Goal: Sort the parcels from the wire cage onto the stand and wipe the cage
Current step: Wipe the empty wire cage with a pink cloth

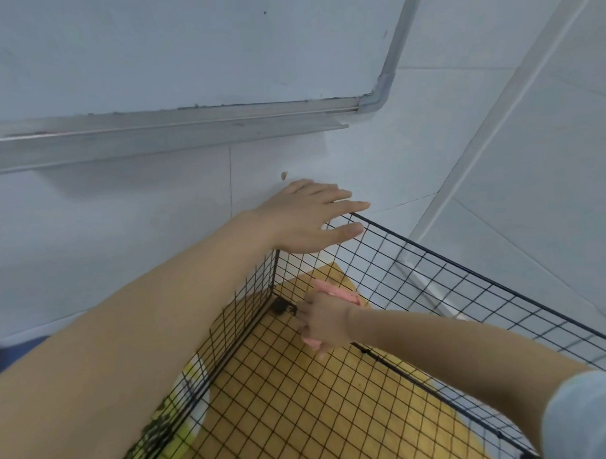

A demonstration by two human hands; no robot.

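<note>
The black wire cage (451, 265) stands open-topped below me, with a yellow-brown surface showing through its mesh floor. My left hand (308, 218) rests on the cage's far top corner with its fingers straight. My right hand (324, 322) reaches down inside the cage and grips a pink cloth (334, 291) near the far bottom corner. No parcel lies inside the cage.
A white tiled wall rises right behind the cage, with a metal-framed board and its ledge (165, 131) above. A white and yellow-green object (188, 409) lies outside the cage's left wall. A pale skirting strip (431, 288) runs along the right.
</note>
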